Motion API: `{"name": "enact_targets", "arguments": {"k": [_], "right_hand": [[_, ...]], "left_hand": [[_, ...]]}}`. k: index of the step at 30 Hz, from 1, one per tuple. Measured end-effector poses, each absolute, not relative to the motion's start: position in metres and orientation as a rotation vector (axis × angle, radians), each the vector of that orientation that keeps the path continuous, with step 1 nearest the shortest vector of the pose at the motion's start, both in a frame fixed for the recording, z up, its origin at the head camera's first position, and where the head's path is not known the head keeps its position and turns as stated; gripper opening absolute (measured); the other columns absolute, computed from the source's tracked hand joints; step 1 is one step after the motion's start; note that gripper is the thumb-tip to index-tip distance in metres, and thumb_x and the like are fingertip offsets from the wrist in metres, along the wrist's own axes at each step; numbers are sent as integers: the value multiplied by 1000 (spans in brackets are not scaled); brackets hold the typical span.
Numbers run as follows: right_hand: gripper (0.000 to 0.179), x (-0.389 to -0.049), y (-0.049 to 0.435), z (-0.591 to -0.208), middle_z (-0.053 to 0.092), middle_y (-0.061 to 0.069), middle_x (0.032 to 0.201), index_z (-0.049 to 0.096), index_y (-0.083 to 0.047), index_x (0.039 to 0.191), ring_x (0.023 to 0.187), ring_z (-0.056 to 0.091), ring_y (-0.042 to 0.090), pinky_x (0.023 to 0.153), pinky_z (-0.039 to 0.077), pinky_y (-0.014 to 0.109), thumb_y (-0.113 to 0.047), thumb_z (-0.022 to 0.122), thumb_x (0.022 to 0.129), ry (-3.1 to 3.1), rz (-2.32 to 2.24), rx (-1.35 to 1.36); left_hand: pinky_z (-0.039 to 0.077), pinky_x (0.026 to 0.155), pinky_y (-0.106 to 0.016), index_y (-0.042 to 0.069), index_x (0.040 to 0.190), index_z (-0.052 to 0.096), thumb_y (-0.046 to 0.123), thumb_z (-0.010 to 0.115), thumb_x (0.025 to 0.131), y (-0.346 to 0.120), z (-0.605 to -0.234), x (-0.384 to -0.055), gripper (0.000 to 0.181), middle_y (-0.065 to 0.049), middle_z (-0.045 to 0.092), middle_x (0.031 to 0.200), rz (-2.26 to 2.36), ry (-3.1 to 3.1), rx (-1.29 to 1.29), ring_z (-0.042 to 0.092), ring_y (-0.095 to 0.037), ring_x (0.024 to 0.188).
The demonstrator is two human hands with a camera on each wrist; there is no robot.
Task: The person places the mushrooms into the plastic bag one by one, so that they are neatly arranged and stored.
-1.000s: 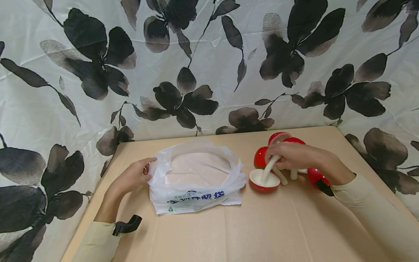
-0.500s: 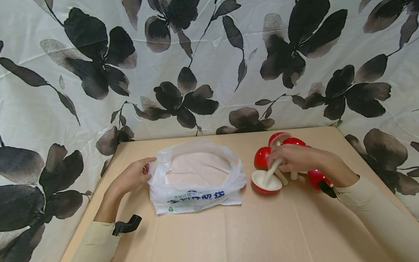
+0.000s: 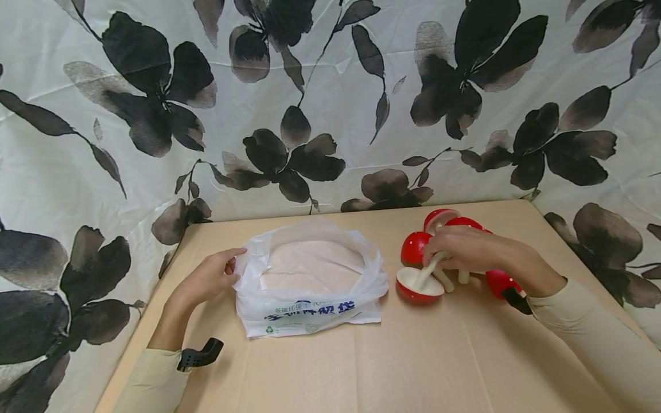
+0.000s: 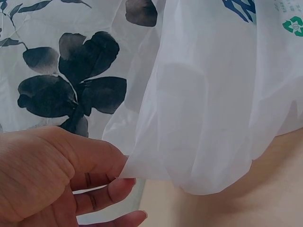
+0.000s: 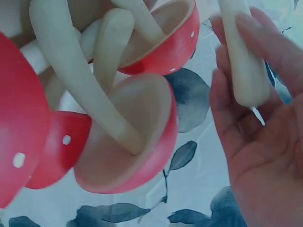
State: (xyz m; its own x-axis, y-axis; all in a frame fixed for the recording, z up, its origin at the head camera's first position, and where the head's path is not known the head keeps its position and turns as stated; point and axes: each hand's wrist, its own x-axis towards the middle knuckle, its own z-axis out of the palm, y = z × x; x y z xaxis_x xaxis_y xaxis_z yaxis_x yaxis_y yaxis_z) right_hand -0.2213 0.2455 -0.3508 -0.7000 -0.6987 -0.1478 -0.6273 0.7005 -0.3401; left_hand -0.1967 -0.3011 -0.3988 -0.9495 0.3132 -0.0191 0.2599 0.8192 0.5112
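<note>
A white plastic bag [image 3: 315,315] with blue and green print lies on the table, something pale showing inside it. My left hand [image 3: 209,278] pinches its left edge; in the left wrist view the bag's corner [image 4: 137,165] sits between thumb and fingers. At the right, my right hand [image 3: 470,249] grips the pale stem of a red-capped toy mushroom [image 3: 419,288], whose cap is tipped with its white underside up. The stem [image 5: 246,71] lies between thumb and fingers in the right wrist view. More red mushrooms [image 3: 413,249] with white dots cluster behind and under this hand, partly hidden.
The light wooden-coloured table [image 3: 310,373] ends at a floral cloth [image 3: 330,115] hung behind it. Another red cap [image 3: 500,282] shows beneath the right wrist. A black wrist mount [image 3: 201,355] juts out from the left sleeve.
My right hand has shifted slightly to the right with the mushroom, its cap moving a little with it. The left hand and the bag have stayed in place.
</note>
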Motion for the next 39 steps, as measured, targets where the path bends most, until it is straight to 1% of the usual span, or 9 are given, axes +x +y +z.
{"name": "enact_targets", "arguments": {"k": [3,6,10,13,22,27,30,34,39], "right_hand": [[35,-220,248,-353,71,-18,104,78,-33,107,113,59,20,81,58,31,-12,86,80,2697,-436,-1101],[36,-219,250,-355,69,-16,106,79,-33,107,116,56,22,80,58,28,-10,86,79,2709,-519,-1110],[34,-219,255,-356,66,-12,107,79,-31,108,115,53,22,78,57,24,-11,84,81,2689,-617,-1097],[32,-219,258,-357,66,-12,107,77,-31,109,116,53,23,79,56,23,-12,82,84,2674,-649,-1099],[38,-217,264,-354,67,-11,110,75,-31,114,116,54,24,77,58,25,-10,82,84,2618,-819,-1089],[40,-221,262,-353,66,-6,114,76,-28,115,120,51,25,78,60,31,-7,82,82,2614,-948,-1088],[37,-221,258,-350,66,-3,116,76,-27,116,121,50,27,78,60,33,-11,82,83,2634,-997,-1034],[37,-221,253,-346,66,-2,118,75,-27,121,118,52,26,76,59,30,-19,81,86,2633,-1036,-960],[39,-224,247,-342,66,-3,120,72,-27,127,112,57,25,77,59,32,-20,79,89,2573,-1091,-963]], "left_hand": [[41,64,-25,-13,138,52,-7,64,86,-301,-399,-196,54,-6,53,82,787,2904,469,51,-20,80],[41,65,-25,-13,138,52,-7,64,86,-301,-398,-196,53,-6,53,83,782,2906,473,50,-20,79],[40,66,-27,-13,138,52,-8,64,87,-300,-396,-196,53,-6,53,83,781,2903,479,50,-20,80],[40,66,-27,-14,137,52,-7,65,87,-299,-395,-195,52,-6,53,84,776,2900,478,50,-20,80],[40,66,-27,-15,135,53,-8,64,86,-298,-393,-196,51,-6,52,82,754,2915,506,50,-20,79],[40,66,-27,-15,135,53,-8,63,86,-299,-394,-197,51,-5,52,81,749,2912,515,50,-20,78],[40,66,-27,-15,135,53,-8,64,86,-299,-394,-198,51,-5,52,82,747,2913,519,49,-19,78],[39,65,-27,-14,136,53,-7,65,87,-299,-395,-199,51,-6,52,83,752,2908,505,49,-19,78],[39,64,-26,-13,137,53,-6,66,87,-299,-395,-200,51,-7,52,84,761,2896,481,49,-20,80]]}}
